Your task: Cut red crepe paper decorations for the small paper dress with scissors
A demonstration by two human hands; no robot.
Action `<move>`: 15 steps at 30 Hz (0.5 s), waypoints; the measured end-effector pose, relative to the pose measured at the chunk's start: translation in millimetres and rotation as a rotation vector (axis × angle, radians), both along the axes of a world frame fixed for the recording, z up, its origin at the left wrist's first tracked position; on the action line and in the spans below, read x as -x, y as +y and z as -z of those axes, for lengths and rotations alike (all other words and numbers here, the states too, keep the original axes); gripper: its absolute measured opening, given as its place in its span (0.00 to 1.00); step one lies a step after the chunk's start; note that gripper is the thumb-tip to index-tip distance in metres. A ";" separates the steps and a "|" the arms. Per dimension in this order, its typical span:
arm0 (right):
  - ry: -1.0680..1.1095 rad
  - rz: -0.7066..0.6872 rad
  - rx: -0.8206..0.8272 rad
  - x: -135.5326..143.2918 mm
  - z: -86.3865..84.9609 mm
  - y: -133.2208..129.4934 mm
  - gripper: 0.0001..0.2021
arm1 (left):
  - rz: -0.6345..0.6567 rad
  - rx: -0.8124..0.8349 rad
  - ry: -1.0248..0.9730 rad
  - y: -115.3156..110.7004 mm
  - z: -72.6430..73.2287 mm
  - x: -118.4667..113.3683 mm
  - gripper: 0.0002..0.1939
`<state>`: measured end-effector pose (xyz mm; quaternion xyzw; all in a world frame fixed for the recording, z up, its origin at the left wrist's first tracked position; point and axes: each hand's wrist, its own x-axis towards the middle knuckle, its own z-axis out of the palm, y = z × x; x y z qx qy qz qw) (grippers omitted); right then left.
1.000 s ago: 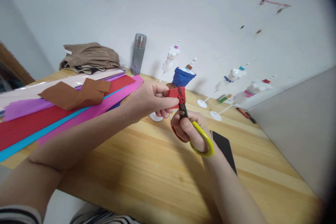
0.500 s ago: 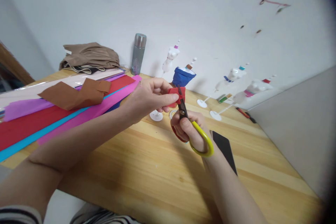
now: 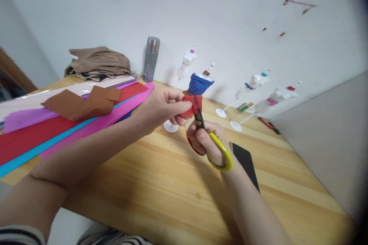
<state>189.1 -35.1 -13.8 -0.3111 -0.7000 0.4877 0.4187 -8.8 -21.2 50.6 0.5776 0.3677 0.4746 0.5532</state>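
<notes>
My left hand [image 3: 169, 105] pinches a small piece of red material [image 3: 188, 111] between thumb and fingers. Scissors [image 3: 220, 151] with a yellow handle loop and dark blades are in my right hand [image 3: 208, 138], just below and right of the left. Their blades lie across the red piece, pointing up and away from me. Directly behind the piece stands a small white dress form wrapped in blue material [image 3: 200, 83], with a brown band at its neck.
Colored sheets [image 3: 34, 132] with brown pieces [image 3: 83, 103] cover the left side. Behind are folded brown cloth [image 3: 99, 61] and a grey bottle [image 3: 151, 59]. Several mini dress forms [image 3: 257, 81] stand at the back. A black flat object [image 3: 245, 164] lies right of my wrist, on the wooden table [image 3: 161, 183].
The red piece and the fingers of my left hand have shifted very slightly, and the piece lies a little differently around the blades. Both hands keep their holds.
</notes>
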 end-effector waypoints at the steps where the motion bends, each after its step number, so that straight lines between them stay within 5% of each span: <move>1: 0.005 -0.005 -0.001 0.5 -0.4 0.0 0.25 | 0.005 -0.005 0.000 0.3 0.2 0.4 0.12; 15: 0.022 -0.077 0.008 -2.9 5.2 2.3 0.22 | -0.031 -0.025 0.045 1.2 -3.7 -0.5 0.11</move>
